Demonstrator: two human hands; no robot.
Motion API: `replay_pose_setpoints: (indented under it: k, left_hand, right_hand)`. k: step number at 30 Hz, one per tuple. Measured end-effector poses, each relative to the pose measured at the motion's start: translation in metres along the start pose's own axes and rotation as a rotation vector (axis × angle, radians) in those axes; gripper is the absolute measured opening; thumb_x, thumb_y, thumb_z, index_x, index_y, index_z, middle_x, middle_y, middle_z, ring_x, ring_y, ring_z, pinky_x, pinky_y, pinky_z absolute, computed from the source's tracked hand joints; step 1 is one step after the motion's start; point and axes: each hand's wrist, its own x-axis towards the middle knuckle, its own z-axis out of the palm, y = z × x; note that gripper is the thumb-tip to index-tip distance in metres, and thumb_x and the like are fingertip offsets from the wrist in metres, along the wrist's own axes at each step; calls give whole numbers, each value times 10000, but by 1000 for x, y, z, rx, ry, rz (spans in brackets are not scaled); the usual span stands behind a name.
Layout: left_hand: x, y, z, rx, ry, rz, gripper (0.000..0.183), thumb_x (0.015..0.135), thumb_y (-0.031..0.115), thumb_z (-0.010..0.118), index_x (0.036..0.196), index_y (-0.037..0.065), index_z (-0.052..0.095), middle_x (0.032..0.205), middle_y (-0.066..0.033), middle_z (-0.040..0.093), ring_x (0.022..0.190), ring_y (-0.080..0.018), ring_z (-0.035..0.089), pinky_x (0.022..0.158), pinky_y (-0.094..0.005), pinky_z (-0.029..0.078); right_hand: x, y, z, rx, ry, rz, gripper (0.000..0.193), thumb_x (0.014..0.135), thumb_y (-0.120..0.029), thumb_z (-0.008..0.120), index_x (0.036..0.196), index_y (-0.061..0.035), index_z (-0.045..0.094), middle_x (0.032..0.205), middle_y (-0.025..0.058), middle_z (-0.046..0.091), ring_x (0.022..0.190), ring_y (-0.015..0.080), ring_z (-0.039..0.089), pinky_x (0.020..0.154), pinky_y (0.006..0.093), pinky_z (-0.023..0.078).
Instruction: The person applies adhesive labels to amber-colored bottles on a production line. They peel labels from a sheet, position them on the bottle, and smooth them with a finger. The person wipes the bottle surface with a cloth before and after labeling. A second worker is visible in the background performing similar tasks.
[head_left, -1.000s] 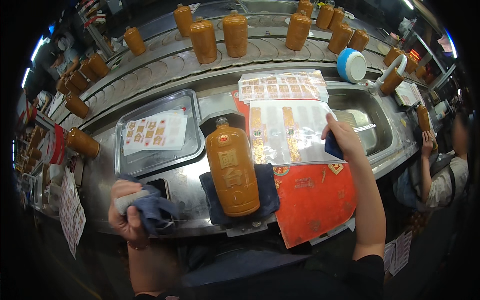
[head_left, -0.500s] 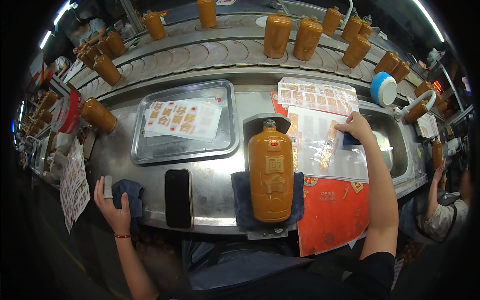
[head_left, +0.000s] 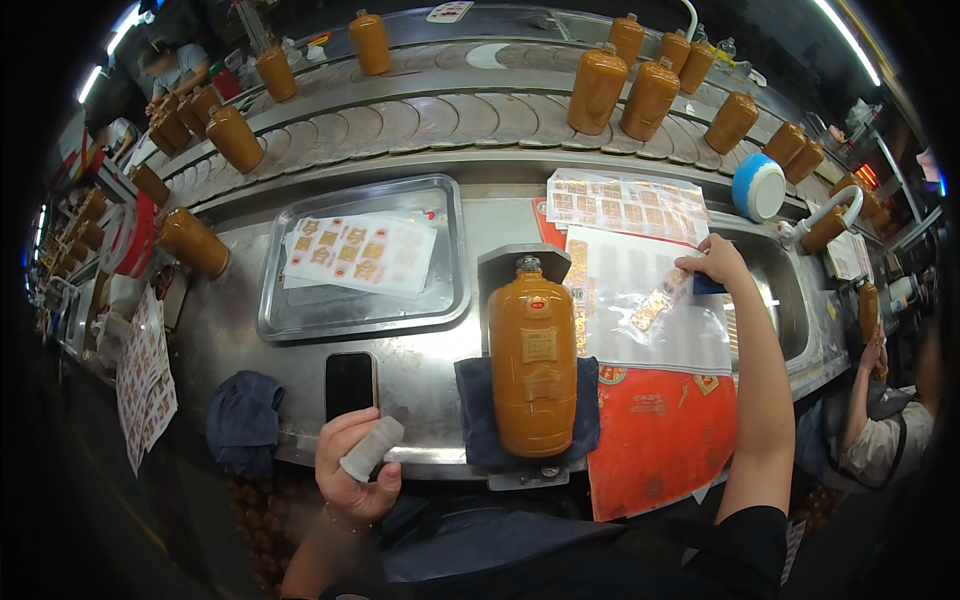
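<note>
My right hand (head_left: 718, 264) pinches the top end of a narrow gold-patterned decal strip (head_left: 660, 300), which slants over a white sheet (head_left: 608, 335). My left hand (head_left: 358, 466) is near the phone (head_left: 351, 385), with nothing visible in it. Its grey-wrapped index finger points up and right, apart from the thumb; the other fingers are curled. A brown glazed bottle (head_left: 533, 410) with raised gold characters and a small red emblem stands between my hands. It rests on a dark blue cloth (head_left: 474, 405) against a metal backrest (head_left: 497, 262).
A metal tray (head_left: 456, 240) holds printed decal sheets (head_left: 330, 250). Another decal sheet (head_left: 630, 203) lies beyond the white one, with a red folder (head_left: 660, 435) underneath. A crumpled cloth (head_left: 243, 420) hangs at the left edge. Brown bottles (head_left: 598, 90) ride the conveyor behind; a sink (head_left: 785, 300) is right.
My left hand has moved right, from beside the crumpled cloth to the phone, its fingers curling. The decal strip in my right hand has swung from near upright to a slant. The conveyor bottles have shifted.
</note>
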Motion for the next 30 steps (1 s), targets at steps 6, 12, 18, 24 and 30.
replay_pose_setpoints:
  k: [6,12,18,24,30]
  left_hand:
    - [0,10,17,-97,-51,-32,357,939,293,702,1074,-37,701,1112,-152,675,1077,-330,650,905,-397,535]
    - [6,20,22,-127,-81,-2,319,928,257,701,1062,-33,699,1114,-155,678,1085,-332,650,903,-399,532]
    - [11,22,29,-227,-112,18,296,886,169,722,1107,-28,710,1156,-152,672,1095,-329,650,928,-405,515]
    - [38,41,38,-452,-221,-165,447,862,135,754,1264,-39,664,1289,-163,612,1161,-290,602,994,-370,481]
    - [73,61,48,-700,-400,118,665,891,321,798,1407,-22,556,1400,-194,536,1263,-343,556,1054,-407,459]
  right_hand:
    - [21,27,6,249,-88,-126,620,673,-490,901,952,34,723,890,153,735,809,221,685,730,357,530]
    - [14,24,4,122,143,-149,356,830,-369,799,833,-16,758,699,117,706,585,217,642,626,367,502]
    - [-36,-9,-10,-166,627,-485,202,898,-302,707,878,-109,765,838,93,718,800,294,690,702,407,532]
    - [-191,-93,-66,272,213,-611,119,907,-107,715,898,6,751,729,108,711,649,175,696,622,262,512]
    - [-306,-151,-92,472,-246,-747,99,821,-58,808,905,-19,774,768,97,737,661,204,714,604,276,528]
